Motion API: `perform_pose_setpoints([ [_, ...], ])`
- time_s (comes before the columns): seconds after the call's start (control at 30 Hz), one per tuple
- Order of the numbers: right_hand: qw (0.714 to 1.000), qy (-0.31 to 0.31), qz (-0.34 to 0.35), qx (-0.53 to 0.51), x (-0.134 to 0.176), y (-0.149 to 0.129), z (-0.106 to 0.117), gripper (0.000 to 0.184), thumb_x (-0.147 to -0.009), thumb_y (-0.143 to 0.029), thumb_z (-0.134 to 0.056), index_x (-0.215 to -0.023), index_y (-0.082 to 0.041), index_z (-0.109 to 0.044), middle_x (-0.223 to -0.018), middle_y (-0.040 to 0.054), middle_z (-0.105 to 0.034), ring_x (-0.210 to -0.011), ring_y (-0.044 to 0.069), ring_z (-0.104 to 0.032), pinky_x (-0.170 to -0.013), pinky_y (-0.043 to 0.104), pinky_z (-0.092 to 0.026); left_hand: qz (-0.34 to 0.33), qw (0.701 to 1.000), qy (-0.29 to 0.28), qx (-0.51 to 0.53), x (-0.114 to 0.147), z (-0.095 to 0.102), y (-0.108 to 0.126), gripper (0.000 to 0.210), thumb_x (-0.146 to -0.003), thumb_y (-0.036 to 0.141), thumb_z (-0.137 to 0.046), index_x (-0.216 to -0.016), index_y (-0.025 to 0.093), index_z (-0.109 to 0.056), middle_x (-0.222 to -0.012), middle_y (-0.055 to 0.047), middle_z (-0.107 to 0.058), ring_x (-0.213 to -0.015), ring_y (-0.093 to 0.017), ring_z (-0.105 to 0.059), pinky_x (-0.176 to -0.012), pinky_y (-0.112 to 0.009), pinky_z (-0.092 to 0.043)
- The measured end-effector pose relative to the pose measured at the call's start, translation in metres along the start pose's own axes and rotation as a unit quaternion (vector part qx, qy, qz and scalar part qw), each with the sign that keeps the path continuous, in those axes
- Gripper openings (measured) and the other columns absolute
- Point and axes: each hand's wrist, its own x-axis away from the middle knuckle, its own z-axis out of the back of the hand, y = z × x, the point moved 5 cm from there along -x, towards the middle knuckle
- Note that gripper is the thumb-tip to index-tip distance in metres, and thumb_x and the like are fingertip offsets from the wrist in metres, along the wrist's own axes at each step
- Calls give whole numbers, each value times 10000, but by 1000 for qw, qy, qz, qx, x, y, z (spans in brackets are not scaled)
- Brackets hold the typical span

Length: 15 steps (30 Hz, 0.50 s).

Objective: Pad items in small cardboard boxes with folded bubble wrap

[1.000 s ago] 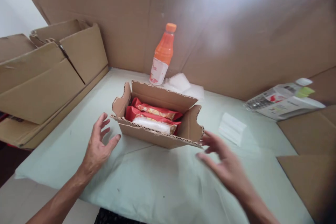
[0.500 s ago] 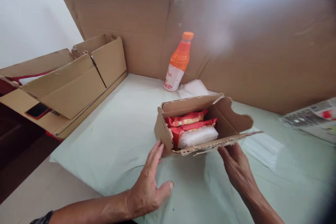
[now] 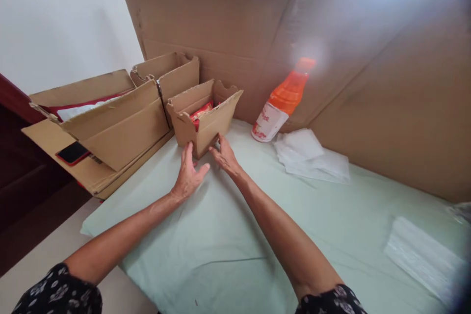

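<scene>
A small open cardboard box (image 3: 211, 130) sits on the pale green cloth, with red packets (image 3: 200, 114) partly showing inside. At its near left corner my left hand (image 3: 187, 176) touches the cardboard, fingers stretched up and thumb spread to the side. My right hand (image 3: 225, 156) rests its fingertips against the lower front side, fingers extended. Neither hand is wrapped around the box. The bubble-wrapped item is hidden behind the box's front wall.
Larger cardboard boxes (image 3: 121, 127) stand at the left, with a phone (image 3: 72, 153) on a flap. An orange-capped bottle (image 3: 281, 103) leans near a tall cardboard panel (image 3: 368, 68). White wrap sheets (image 3: 312, 157) and bubble wrap (image 3: 423, 255) lie on the cloth (image 3: 235, 235).
The small box has moved left and farther back, beside the larger boxes, and turned. Both hands have moved with it. The view has shifted left.
</scene>
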Motion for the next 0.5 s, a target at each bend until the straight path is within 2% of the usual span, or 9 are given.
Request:
perform_pose_setpoints([
  [0.1, 1000, -21, -12, 17, -16, 1, -12, 788, -902, -310, -548, -1583, -12, -287, -1595, 230, -445, -1442, 293, -472, -1175, 400, -388, 4, 1000, 2, 16, -29, -1, -13, 804, -884, 433, -655, -1576, 247, -291, -1655, -185, -282, -1540, -338, -326, -1159, -534, -447],
  [0.2, 999, -27, -19, 43, -29, 4, -16, 822, -888, -326, -595, -1600, -49, -291, -1612, 220, -427, -1478, 318, -427, -1213, 450, -313, 12, 1000, 6, 25, -46, 0, -28, 775, -924, 506, -602, -1579, 236, -288, -1656, -193, -305, -1546, -342, -328, -1199, -548, -396],
  [0.37, 996, -34, -8, 77, -41, 7, -20, 782, -927, -348, -605, -1597, -60, -320, -1614, 229, -421, -1526, 335, -346, -1236, 490, -229, 23, 999, 3, 29, -51, 1, -50, 769, -941, 592, -546, -1570, 209, -325, -1613, -216, -401, -1477, -354, -456, -1191, -554, -402],
  [0.5, 995, -36, 7, 95, -46, 1, -22, 732, -974, -354, -577, -1582, -21, -339, -1613, 256, -407, -1526, 369, -326, -1224, 536, -235, 22, 1000, 7, 8, -54, 12, -51, 767, -911, 618, -580, -1531, 208, -391, -1572, -201, -469, -1434, -347, -509, -1175, -537, -430],
])
